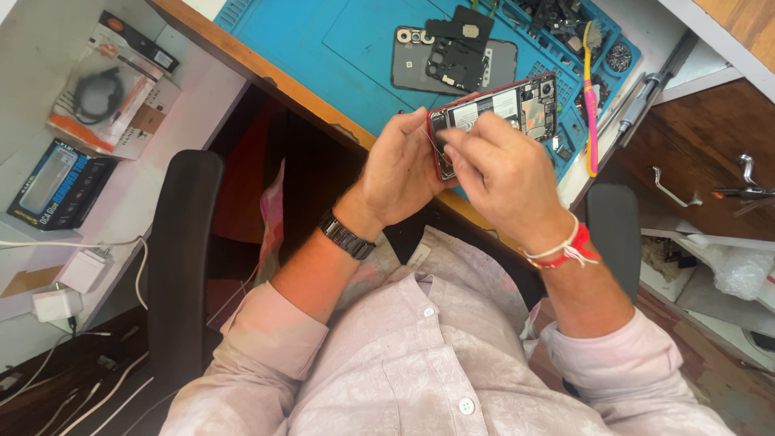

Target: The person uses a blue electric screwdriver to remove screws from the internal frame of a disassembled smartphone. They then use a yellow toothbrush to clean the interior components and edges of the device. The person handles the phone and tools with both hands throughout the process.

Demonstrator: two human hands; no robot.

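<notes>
Both hands meet over an opened phone with a red frame, held just above the near edge of the blue mat. The left hand grips the phone's lower end, fingers curled round its edge, a dark watch on that wrist. The right hand lies across the phone's middle, its fingers pinched together on the exposed insides; what they pinch is too small to make out. A red and white thread band circles the right wrist.

Beyond the phone, on the mat, lies a grey back cover with black inner parts resting on it. To the right a pink and yellow tool lies along the mat's tray edge, among small loose parts. The mat covers a wooden desk.

Off to the left, on a white shelf, sit a packaged cable, a dark blue box and white chargers. A black chair arm stands at each side of the person.
</notes>
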